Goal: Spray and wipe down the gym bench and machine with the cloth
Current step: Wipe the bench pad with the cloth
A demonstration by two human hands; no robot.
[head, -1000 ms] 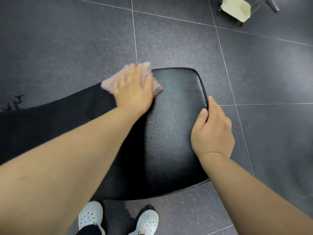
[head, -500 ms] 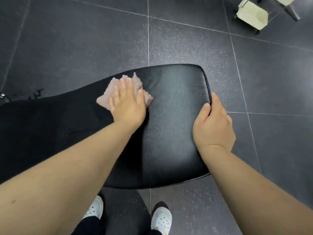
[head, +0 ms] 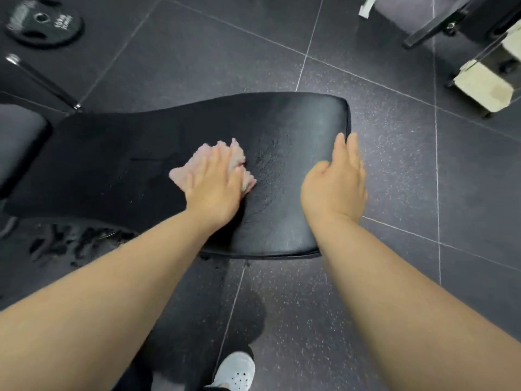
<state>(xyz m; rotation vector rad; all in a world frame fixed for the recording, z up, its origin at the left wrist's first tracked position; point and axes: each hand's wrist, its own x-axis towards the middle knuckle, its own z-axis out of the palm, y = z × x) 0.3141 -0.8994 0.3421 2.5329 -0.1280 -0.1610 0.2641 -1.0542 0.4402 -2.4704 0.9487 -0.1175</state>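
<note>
At the centre of the frame, a long black padded vinyl gym bench (head: 282, 218) runs from the left edge to a rounded end at centre right, above dark speckled floor tiles (head: 394, 277). On its top, just left of centre, lies the crumpled pale pink fluffy cloth (head: 180, 174). The left hand (head: 214, 187) pins it down, fingers straight and flat across it, pressing rather than gripping. The right hand (head: 335, 179) rests on the pad's right edge, fingers extended and close together, holding nothing.

The cloth looks light, soft and limp, so it will likely bunch and slip on the smooth vinyl. A broad palm over its middle should carry it best. The pad seems firm with slight give (its sheen near the rounded end suggests dampness, hence slickness), and the bench looks heavy enough to stay put. Bracing at the rim suits it.

A black round weight plate (head: 42, 22) lies at upper left.
</note>
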